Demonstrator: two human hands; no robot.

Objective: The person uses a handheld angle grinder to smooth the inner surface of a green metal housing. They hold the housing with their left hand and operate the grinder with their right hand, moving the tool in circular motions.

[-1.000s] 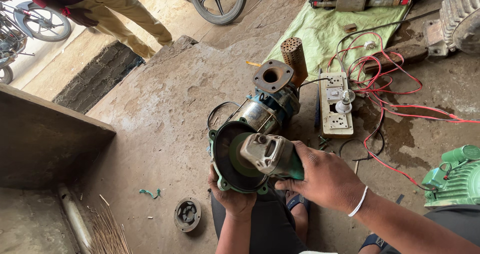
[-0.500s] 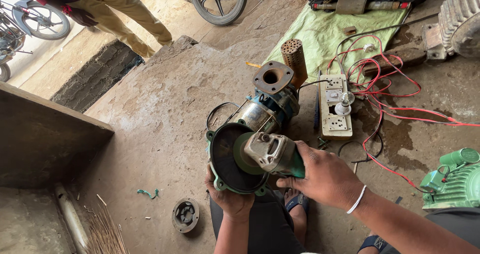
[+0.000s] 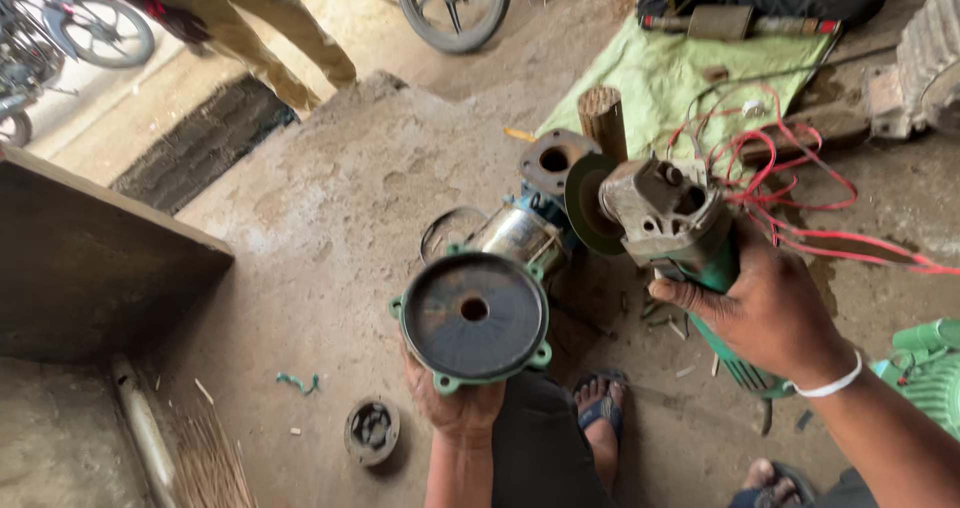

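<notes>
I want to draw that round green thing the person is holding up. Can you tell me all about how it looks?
The round green cover is a metal disc with a dark, rusty-looking, dished face and a small hole in the middle. Its green rim has little ear-shaped tabs sticking out. It faces the camera, tilted slightly, and seems to sit on the end of a shiny silver pump body behind it. The left hand holds it from below. The grinder in the right hand is apart from it.

The left hand (image 3: 455,403) is showing only its fingertips under the round pump cover (image 3: 473,317), which is hiding the palm. At the upper left, a standing person (image 3: 235,13) is being cut off above the legs. The green motor (image 3: 925,378) is running off the right edge.
</notes>
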